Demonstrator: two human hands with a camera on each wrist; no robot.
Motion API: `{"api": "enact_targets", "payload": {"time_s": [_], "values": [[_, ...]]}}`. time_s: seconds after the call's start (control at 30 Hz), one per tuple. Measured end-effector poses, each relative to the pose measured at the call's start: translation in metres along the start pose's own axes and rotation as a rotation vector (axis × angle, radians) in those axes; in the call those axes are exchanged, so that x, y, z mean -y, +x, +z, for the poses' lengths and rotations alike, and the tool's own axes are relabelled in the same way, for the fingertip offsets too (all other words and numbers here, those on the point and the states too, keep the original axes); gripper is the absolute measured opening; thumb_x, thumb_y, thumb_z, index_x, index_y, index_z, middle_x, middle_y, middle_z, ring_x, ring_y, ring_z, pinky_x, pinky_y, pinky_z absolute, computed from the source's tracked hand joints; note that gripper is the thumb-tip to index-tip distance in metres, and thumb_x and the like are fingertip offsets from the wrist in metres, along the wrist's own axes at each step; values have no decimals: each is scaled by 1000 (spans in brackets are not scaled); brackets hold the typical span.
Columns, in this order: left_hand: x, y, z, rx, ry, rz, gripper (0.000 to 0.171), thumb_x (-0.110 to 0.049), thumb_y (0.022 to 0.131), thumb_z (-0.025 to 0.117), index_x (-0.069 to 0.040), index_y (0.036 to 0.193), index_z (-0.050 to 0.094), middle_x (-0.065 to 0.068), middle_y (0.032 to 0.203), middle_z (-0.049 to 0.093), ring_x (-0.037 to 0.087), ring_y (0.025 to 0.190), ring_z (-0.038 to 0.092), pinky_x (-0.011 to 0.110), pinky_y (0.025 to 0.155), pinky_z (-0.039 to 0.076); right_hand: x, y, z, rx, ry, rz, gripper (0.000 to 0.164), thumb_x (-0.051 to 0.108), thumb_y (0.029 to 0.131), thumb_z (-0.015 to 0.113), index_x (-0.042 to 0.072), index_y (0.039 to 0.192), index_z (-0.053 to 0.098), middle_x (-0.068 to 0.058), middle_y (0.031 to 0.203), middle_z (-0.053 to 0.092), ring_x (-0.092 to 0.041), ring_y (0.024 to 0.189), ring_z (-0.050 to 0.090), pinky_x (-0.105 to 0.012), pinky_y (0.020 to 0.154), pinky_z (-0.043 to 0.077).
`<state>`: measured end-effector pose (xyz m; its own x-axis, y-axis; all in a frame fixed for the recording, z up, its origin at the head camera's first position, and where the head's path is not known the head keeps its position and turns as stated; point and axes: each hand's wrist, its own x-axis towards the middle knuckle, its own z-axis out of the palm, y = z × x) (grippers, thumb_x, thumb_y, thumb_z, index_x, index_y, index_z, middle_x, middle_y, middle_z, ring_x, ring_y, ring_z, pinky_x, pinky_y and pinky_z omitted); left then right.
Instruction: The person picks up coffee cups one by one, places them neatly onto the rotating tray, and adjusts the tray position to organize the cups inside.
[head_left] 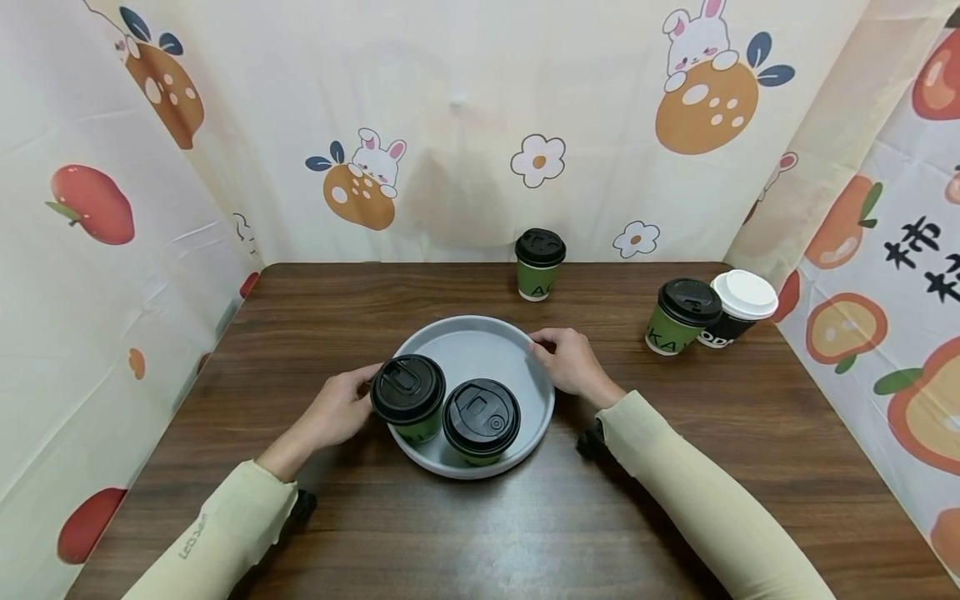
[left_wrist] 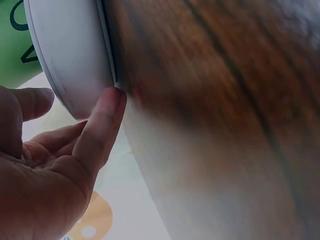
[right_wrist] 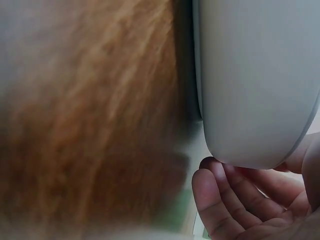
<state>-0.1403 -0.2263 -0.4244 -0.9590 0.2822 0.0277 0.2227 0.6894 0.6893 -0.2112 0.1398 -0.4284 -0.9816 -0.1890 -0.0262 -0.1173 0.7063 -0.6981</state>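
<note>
A round grey tray lies on the wooden table in the head view, with two green paper cups on it. Both the left cup and the right cup wear black lids and stand toward the tray's near left side. My left hand grips the tray's left edge, partly hidden behind the left cup. At the upper right edge, my right hand holds the rim. In the left wrist view, fingertips meet the tray's lower edge. Fingers bend along the tray's outer wall in the right wrist view.
A green cup with a black lid stands at the table's back edge. Farther right, another green cup stands beside a black cup with a white lid. A printed curtain borders the table's back and sides.
</note>
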Motion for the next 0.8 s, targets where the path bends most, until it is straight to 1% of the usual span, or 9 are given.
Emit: {"api": "enact_targets", "payload": {"time_s": [0.1,0.23,0.4,0.6,0.8], "values": [[1,0,-1,-13,7,1,39,-15,104,58,-6,142,61,6,111,74,20,97,65,40,84,51,0,-1,0,4,3,5,27,21,104,61,10,125,73,-10,119,72,-23,102,67,-37,80,59],[1,-1,-2,-22,7,-5,37,-16,105,58,-7,140,63,5,108,74,19,95,65,36,80,50,1,-3,-1,2,10,4,27,20,103,62,9,125,73,-10,117,72,-23,100,67,-37,80,59],[0,-3,-4,-42,-1,-18,37,-16,106,56,-3,140,62,10,112,73,24,99,67,41,83,52,0,-6,-2,-8,11,-8,26,18,102,62,7,123,74,-11,114,73,-24,99,67,-38,81,58],[1,-5,-8,-61,-5,-25,39,-17,108,52,1,143,58,16,122,71,34,110,66,52,93,53,-2,-8,-2,-16,16,-16,25,18,102,63,6,121,74,-10,109,73,-22,95,66,-38,79,57],[2,-6,-10,-70,11,-20,39,-18,109,51,1,142,58,18,124,69,34,111,65,53,94,51,-3,-10,-2,-15,14,-13,24,18,102,63,7,119,75,-8,105,73,-22,93,66,-37,78,56]]}}
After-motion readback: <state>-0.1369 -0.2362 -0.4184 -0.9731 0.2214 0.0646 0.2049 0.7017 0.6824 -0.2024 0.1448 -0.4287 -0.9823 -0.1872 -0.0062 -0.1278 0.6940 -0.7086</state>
